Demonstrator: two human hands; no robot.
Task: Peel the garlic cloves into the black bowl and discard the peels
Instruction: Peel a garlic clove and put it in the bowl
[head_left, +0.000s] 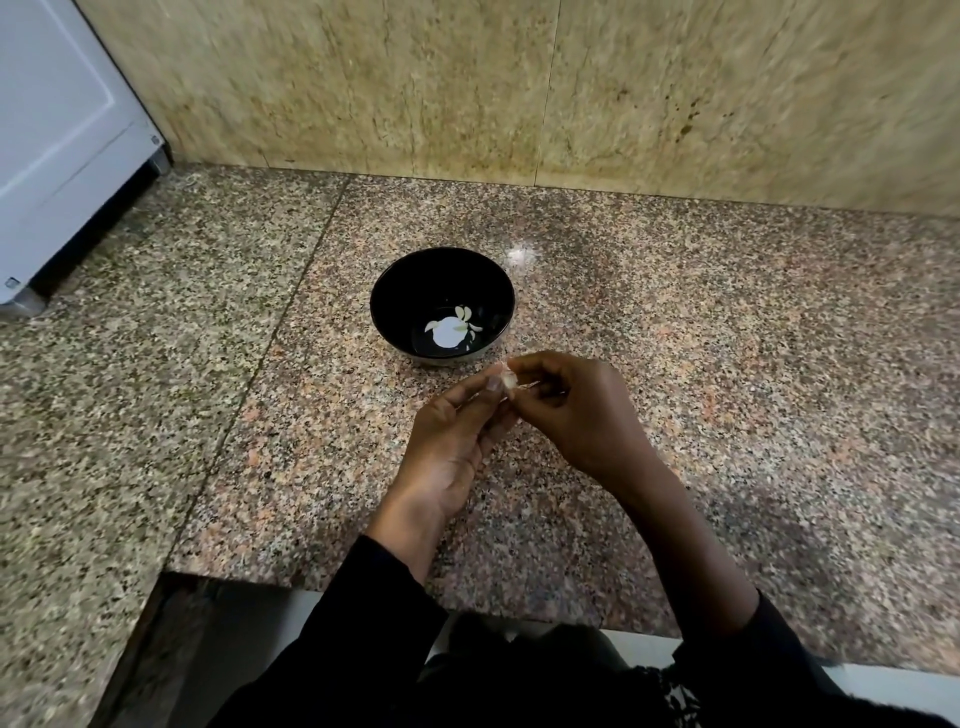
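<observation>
A black bowl (395, 291) stands on the speckled granite counter (727, 364), with several peeled white garlic cloves (465, 319) lying at its bottom. Just in front of the bowl, both hands meet above the counter. My left hand (447, 441) pinches a small pale garlic clove (506, 379) between thumb and fingertips. My right hand (571, 410) pinches the same clove from the right, its fingers curled over it. Most of the clove is hidden by the fingertips.
A beige stone wall (519, 88) backs the counter. A white appliance (57, 145) stands at the far left. The counter's front edge (311, 582) steps back near my body, with dark sleeves below it.
</observation>
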